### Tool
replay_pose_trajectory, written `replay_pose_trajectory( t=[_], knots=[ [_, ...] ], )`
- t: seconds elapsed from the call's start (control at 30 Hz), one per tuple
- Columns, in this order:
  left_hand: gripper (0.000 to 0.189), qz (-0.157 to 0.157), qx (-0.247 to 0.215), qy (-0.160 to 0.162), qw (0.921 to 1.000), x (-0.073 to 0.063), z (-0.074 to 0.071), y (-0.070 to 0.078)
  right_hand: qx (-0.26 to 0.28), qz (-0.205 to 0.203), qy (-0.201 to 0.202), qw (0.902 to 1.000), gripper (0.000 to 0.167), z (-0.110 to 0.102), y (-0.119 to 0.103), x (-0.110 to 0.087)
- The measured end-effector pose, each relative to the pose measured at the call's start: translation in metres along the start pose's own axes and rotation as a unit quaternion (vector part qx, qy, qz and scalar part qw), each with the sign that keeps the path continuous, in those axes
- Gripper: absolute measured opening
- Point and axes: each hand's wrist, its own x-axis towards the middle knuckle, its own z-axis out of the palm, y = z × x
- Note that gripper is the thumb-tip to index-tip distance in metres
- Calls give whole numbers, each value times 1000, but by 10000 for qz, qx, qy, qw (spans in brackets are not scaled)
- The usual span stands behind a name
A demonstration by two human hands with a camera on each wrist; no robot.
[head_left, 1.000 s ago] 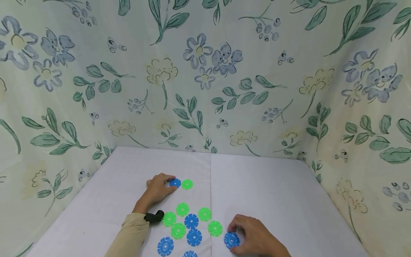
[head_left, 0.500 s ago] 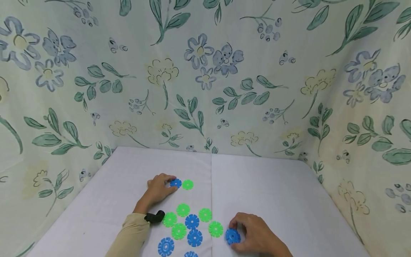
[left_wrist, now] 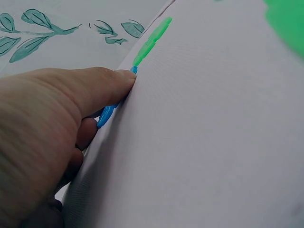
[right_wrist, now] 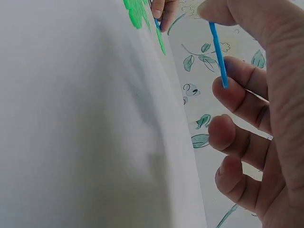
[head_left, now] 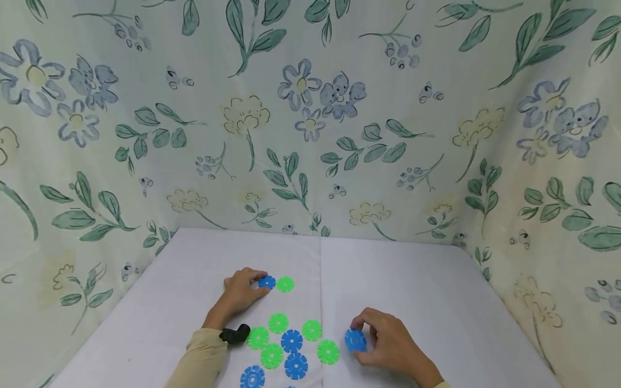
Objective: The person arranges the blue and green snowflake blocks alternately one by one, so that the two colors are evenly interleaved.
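Observation:
At the far left of the layout, my left hand (head_left: 241, 290) pinches a notched blue plastic disc (head_left: 267, 282) between thumb and finger, flat on the table. Touching or nearly touching its right side lies a notched green disc (head_left: 285, 284). My right hand (head_left: 390, 342) holds another blue disc (head_left: 356, 340) by its edges, thumb against fingertips. In the right wrist view this blue disc (right_wrist: 219, 54) appears edge-on, clear of the white surface, while the other fingers curl loosely. In the left wrist view my thumb covers part of the left blue disc (left_wrist: 107, 115).
Between my hands and nearer me lie loose discs: several green, such as one green disc (head_left: 328, 352), and several blue, such as one blue disc (head_left: 291, 341). The white-covered table (head_left: 412, 280) ends at a floral curtain (head_left: 301, 178) behind and at both sides.
My right hand has lifted its blue disc and carried it forward, slightly to the right. My left hand stays at its disc. The head view has tilted up slightly.

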Motion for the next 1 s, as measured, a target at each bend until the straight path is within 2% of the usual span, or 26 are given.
replay_pose_trajectory(
  t=[0.33,0.57,0.8,1.0],
  knots=[
    [42,-68,-13,-25,10000,0,3,-3,149,-168,159,9996,45,-2,2,31],
    [41,-21,43,-45,10000,4,0,-3,42,60,268,9996,43,2,2,46],
    [42,-45,39,-68,10000,5,-2,-2,143,22,386,9992,42,3,2,63],
    [41,-73,66,-94,9999,4,0,-2,170,165,476,9986,39,9,2,74]
  ],
)
